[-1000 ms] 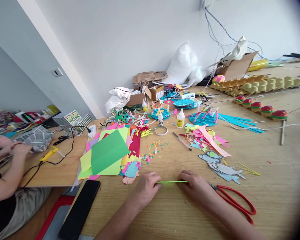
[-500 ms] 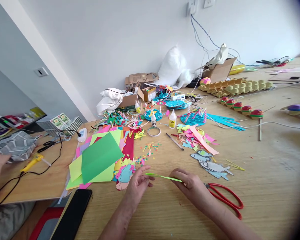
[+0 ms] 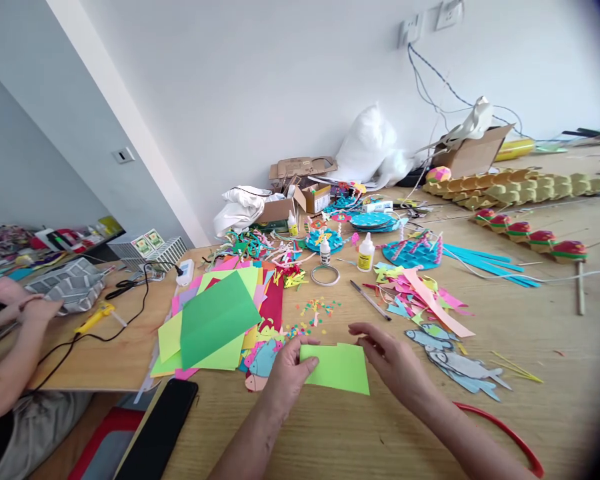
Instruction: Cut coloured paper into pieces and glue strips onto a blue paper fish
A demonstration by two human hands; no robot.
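My left hand [image 3: 293, 373] pinches the left end of a lime green piece of paper [image 3: 337, 370], thumb on top and fingers behind. The paper faces me broadly, just above the table's near part. At its upper right corner, my right hand [image 3: 387, 357] has fingers apart; whether a fingertip touches the edge I cannot tell. Beneath my right forearm lies a pair of scissors, with only a red handle [image 3: 505, 430] showing. Grey and blue paper fish [image 3: 463, 363] lie right of my right hand, and more fish cutouts [image 3: 265, 360] lie by my left.
Stacked coloured sheets [image 3: 220, 317] lie at left, beside a black phone [image 3: 160, 427]. Beyond my hands are a pen [image 3: 370, 300], a tape roll [image 3: 325, 275], a glue bottle [image 3: 365, 253] and paper scraps [image 3: 425, 290]. A co-worker's arm [image 3: 17, 347] is at far left, near a glue gun [image 3: 94, 319].
The green paper has turned from nearly edge-on to facing me. My left hand now grips its left end, and my right hand's fingers have spread. The view has shifted left.
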